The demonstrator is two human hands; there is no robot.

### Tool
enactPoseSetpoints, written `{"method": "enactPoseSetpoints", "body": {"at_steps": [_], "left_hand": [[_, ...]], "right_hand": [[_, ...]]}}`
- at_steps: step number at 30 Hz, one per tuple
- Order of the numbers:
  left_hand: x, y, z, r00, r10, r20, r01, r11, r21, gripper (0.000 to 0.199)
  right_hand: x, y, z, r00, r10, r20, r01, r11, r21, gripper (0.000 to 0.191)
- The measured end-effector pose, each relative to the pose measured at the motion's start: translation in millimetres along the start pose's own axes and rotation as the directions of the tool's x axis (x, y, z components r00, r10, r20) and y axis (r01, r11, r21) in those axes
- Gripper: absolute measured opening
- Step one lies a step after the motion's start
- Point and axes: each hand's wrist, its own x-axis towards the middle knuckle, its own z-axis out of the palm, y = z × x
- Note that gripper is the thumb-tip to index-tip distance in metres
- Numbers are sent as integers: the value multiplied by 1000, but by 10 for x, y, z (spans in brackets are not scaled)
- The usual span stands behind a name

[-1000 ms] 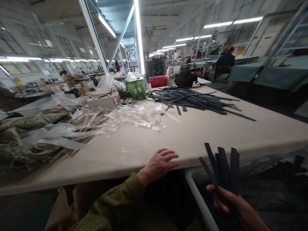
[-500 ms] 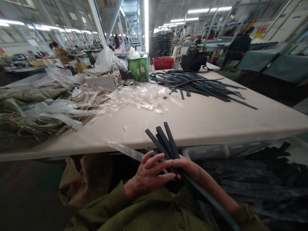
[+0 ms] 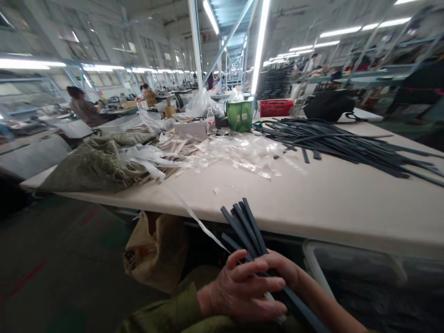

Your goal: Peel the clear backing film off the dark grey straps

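Several dark grey flat strips (image 3: pixel 244 226) are bunched together just in front of the table's near edge, their ends fanned upward. My right hand (image 3: pixel 282 268) is closed around the bundle from the right side; its fingers are mostly hidden. Across the front of the strips lies my left hand (image 3: pixel 246 291), fingers curved and pressed over a translucent plastic strip (image 3: pixel 203 226). That plastic strip runs from the pile on the table into my left hand, and a bit shows between the lower fingers. The lower part of the bundle passes below my right forearm.
On the table (image 3: pixel 194 194) lie translucent plastic scraps (image 3: pixel 243 150), a heap of dark strips (image 3: pixel 340 141) and a green sack (image 3: pixel 100 162). Behind are a green bag (image 3: pixel 239 115) and a red basket (image 3: pixel 275 108). Below stand a brown sack (image 3: pixel 156 252) and a clear bin (image 3: pixel 314 263).
My view has turned left, so the table and hands appear farther right and lower. Both hands stay on the bundle. The plastic strip now looks narrower and hangs more steeply.
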Motion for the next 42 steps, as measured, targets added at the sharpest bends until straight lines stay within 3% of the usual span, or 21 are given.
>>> {"method": "enactPoseSetpoints", "body": {"at_steps": [4,7,10,12,14,15,17,19,21,23,26,28,30,32,34,38,42], "left_hand": [[-29,13,-4,996,17,-89,-11,998,69,16],[-23,17,-39,997,55,-52,-51,995,82,12],[-55,22,-128,996,58,-62,-54,996,65,22],[-115,13,-203,996,6,-85,-5,1000,13,31],[-188,-17,-265,974,-199,-111,183,973,-140,33],[-220,-37,-285,929,-358,-95,328,914,-240,31],[-258,-73,-294,769,-637,51,602,695,-392,28],[-258,-86,-259,593,-764,257,778,460,-428,27],[-242,-73,-184,471,-780,412,849,274,-451,28],[-233,-49,-89,400,-757,517,871,138,-471,23],[-244,-48,19,342,-727,596,880,25,-475,22],[-245,-91,31,270,-748,606,862,-93,-499,24],[-221,-164,-14,166,-798,579,771,-261,-581,26],[-171,-251,-103,60,-847,528,588,-397,-705,28],[-108,-330,-203,-15,-878,479,376,-449,-810,30],[-19,-412,-327,-50,-885,462,127,-465,-876,25],[1,-394,-326,-41,-867,496,97,-498,-862,25]], "right_hand": [[20,44,-32,995,-20,-94,32,991,133,26],[43,7,-26,993,-39,-107,49,995,83,28],[30,-104,38,987,-89,-131,88,996,-11,28],[9,-196,73,969,-172,-177,155,982,-106,32],[-7,-268,74,944,-241,-224,202,962,-183,37],[-9,-290,64,932,-263,-251,213,955,-207,38],[-4,-303,43,911,-279,-304,215,949,-229,39],[17,-284,44,891,-298,-344,217,943,-254,39],[48,-253,71,880,-308,-362,213,936,-280,39],[79,-226,108,871,-317,-375,206,929,-307,40],[93,-215,142,862,-325,-390,190,919,-346,42],[57,-230,150,850,-340,-402,187,909,-373,42],[-20,-249,163,832,-360,-422,179,894,-411,43],[-126,-253,196,818,-368,-443,153,880,-450,44],[-235,-226,252,829,-339,-445,104,874,-474,45],[-373,-111,382,860,-308,-407,37,832,-553,40],[-382,-49,453,860,-367,-355,54,757,-651,36]]}}
